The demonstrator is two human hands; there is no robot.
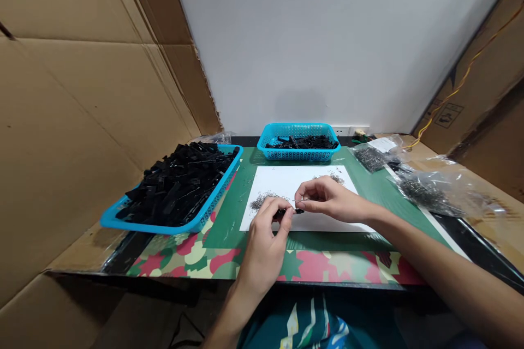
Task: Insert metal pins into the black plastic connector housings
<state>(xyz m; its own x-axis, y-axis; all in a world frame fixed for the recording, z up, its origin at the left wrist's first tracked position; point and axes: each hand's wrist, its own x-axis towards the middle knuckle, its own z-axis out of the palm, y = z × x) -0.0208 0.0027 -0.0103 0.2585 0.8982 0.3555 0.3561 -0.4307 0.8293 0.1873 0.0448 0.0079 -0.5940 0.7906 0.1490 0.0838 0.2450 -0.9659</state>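
Observation:
Over a white sheet (282, 177), my left hand (264, 234) pinches a small black part (300, 211) between thumb and fingertips. Close beside it, my right hand (335, 200) is closed on a thin metal rod-like piece (299, 200), its end pointing left just above the black part. Whether the rod is a pin or the tip of a tool is too small to tell. Heaped on the sheet are two piles of tiny metal pieces: one pile (262, 202) behind my left hand, another pile (336, 178) behind my right, partly hidden.
A blue basket (192, 227) heaped with black parts (176, 185) stands at the left. Another blue basket (298, 155) with black parts sits at the back. Clear bags of small metal pieces (370, 157) lie at the right. Cardboard walls (73, 92) flank the table.

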